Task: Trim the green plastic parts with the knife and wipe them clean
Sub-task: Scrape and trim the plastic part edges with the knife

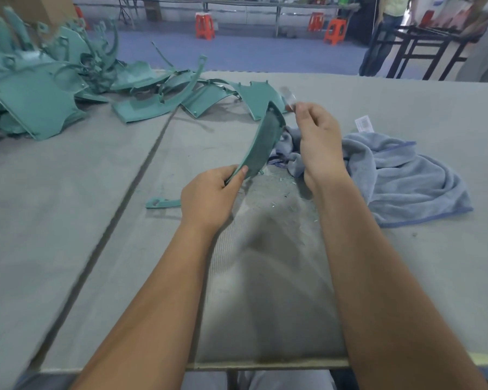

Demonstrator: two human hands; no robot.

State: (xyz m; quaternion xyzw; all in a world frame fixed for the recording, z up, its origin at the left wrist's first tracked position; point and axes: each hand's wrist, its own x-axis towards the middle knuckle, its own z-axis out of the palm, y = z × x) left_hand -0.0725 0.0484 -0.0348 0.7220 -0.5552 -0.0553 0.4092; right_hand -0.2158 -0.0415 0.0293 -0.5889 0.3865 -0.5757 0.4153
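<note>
My left hand [209,195] grips the near end of a curved green plastic part [262,144], which stands tilted above the table. My right hand [317,139] holds a small knife [289,98] with a blurred blade, right beside the part's far tip. A blue-grey cloth [406,175] lies crumpled on the table under and to the right of my right hand. A small green offcut [162,203] lies left of my left hand. Green shavings [282,204] are scattered on the table between my arms.
A big heap of green plastic parts [48,83] fills the far left of the grey table [68,206]. A dark seam [130,190] runs diagonally across the table. Beyond it stand orange stools [204,25], a black frame table [423,49] and a person [389,29].
</note>
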